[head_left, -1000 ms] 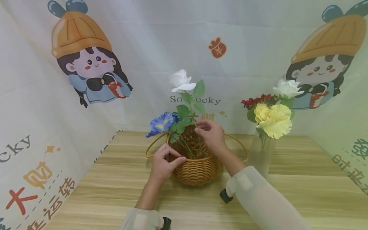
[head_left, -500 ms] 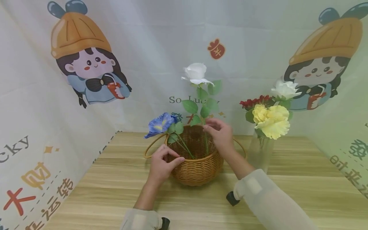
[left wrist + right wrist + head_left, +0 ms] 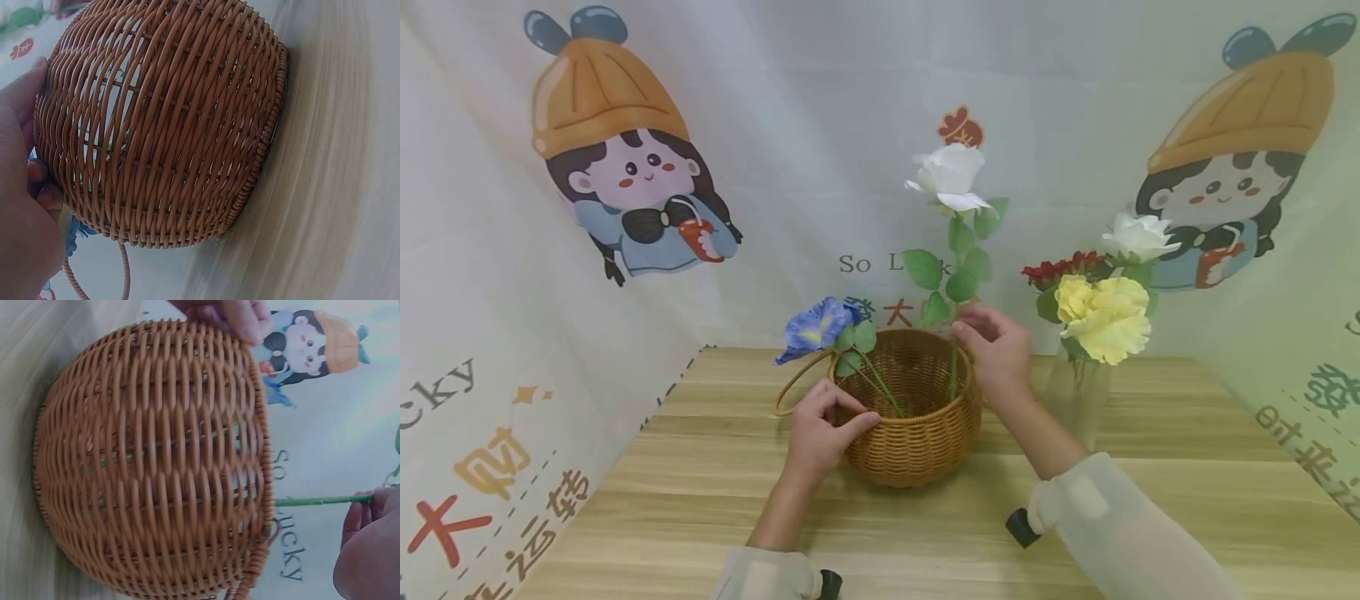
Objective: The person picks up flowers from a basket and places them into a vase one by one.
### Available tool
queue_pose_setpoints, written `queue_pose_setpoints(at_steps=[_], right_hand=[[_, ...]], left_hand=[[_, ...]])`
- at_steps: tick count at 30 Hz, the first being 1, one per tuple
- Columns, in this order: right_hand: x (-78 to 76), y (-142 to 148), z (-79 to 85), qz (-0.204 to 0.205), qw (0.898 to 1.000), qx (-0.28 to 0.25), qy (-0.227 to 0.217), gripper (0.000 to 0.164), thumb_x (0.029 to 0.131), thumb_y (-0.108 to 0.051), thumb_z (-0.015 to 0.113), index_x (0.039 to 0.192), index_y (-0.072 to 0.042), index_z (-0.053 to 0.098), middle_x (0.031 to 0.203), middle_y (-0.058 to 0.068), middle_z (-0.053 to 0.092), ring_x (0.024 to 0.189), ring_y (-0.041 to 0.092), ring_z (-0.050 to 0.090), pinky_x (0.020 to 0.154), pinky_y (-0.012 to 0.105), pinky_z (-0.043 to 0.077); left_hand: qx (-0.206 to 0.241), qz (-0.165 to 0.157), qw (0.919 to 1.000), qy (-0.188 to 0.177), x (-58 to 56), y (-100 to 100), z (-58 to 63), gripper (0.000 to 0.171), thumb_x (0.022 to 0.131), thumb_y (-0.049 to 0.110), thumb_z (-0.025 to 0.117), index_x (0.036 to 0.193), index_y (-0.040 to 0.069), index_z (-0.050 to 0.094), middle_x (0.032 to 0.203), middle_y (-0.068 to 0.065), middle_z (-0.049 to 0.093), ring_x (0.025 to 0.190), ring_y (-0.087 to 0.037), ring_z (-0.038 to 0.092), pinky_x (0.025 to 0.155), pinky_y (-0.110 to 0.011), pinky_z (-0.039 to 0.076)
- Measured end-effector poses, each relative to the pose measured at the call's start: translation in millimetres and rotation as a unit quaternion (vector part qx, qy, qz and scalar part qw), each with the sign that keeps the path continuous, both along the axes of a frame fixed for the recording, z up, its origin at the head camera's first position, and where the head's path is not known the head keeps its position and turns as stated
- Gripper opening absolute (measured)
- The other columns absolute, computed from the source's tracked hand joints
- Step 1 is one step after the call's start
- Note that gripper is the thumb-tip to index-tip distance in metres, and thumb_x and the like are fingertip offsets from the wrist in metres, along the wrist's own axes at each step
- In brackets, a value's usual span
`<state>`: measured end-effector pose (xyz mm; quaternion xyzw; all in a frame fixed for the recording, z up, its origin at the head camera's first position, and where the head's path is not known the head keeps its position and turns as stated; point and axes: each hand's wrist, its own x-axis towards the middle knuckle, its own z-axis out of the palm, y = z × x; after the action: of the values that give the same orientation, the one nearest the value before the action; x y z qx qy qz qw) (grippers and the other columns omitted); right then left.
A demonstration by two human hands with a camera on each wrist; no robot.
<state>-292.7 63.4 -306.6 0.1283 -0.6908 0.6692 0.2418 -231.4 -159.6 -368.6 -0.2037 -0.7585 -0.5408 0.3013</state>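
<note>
Soft, diffuse light fills the head view, while both wrist views look dimmer.

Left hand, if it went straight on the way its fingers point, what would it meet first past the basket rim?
The left hand pinches the rim of the wicker basket; beyond that, the green stem of the blue flower seems first in line, though depth inside is unclear.
</note>
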Motion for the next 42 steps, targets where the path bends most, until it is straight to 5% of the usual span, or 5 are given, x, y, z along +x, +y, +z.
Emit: queue_pose_setpoints(at_steps=[8,23,35,42], right_hand=[[14.9,8.6,14.5,-0.027,0.993,-0.056,0.103,0.019,0.088,0.006,0.067,0.106,0.011,0.064,0.097,0.02,0.068,0.08,0.009,0.065,0.076,0.024,0.053],[26.8,31.7,22.2,-0.041,0.973,-0.134,0.184,0.017,0.084,0.013,0.066,0.099,0.019,0.059,0.087,0.006,0.068,0.076,0.014,0.066,0.074,0.026,0.054],[36.6,49.6,16.2,-0.055,0.984,-0.122,0.117,0.019,0.086,0.013,0.064,0.104,0.016,0.06,0.086,-0.001,0.068,0.075,0.012,0.066,0.074,0.024,0.053],[42.6,57.5,4.6,-0.072,0.989,-0.057,0.113,0.018,0.086,0.01,0.065,0.103,0.016,0.061,0.087,-0.006,0.068,0.078,0.01,0.065,0.075,0.021,0.053]], left_hand=[[0.007,-0.011,0.9999,-0.002,-1.1,-0.1,-1.8,0.016,0.072,0.002,0.084,0.075,0.003,0.069,0.069,-0.018,0.044,0.057,-0.017,0.034,0.054,-0.025,0.03],[0.005,-0.005,0.9999,-0.008,1.5,0.4,0.4,0.015,0.073,0.002,0.084,0.075,0.002,0.069,0.07,-0.02,0.044,0.057,-0.018,0.034,0.054,-0.025,0.03],[0.004,-0.001,1.0,-0.006,1.4,0.0,0.8,0.015,0.073,0.003,0.084,0.074,0.003,0.069,0.07,-0.02,0.044,0.058,-0.017,0.034,0.054,-0.025,0.03],[0.001,0.001,1.0,-0.006,1.3,0.6,0.1,0.015,0.073,0.004,0.084,0.074,0.003,0.069,0.07,-0.021,0.044,0.057,-0.017,0.034,0.054,-0.025,0.03]])
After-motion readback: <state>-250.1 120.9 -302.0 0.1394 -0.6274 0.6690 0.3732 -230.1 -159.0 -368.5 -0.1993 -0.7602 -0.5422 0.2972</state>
